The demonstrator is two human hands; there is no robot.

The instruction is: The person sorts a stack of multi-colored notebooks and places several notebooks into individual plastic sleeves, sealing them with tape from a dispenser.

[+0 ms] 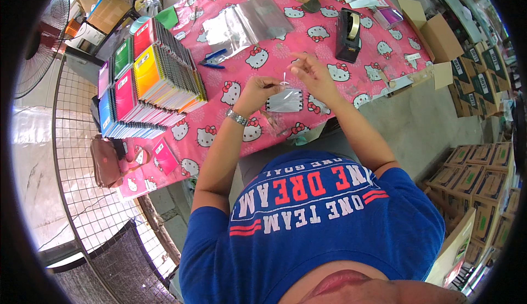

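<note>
In front of me on the table lies a small pack in clear, shiny plastic, white with dark spiral-like marks along its sides. My left hand pinches the plastic at the pack's far left corner. A thin whitish strip stands up by those fingertips; whether it is tape or a fold of plastic, I cannot tell. Just right of it, my right hand is raised, its fingers bent and apart, with nothing visible between them. A black tape dispenser with a clear roll stands farther right.
Tall stacks of colourful spiral notebooks stand at the left, beside blue-handled scissors or pliers. Clear plastic sleeves lie behind. A brown bag and a pink notebook are at the near left. An open carton stands right.
</note>
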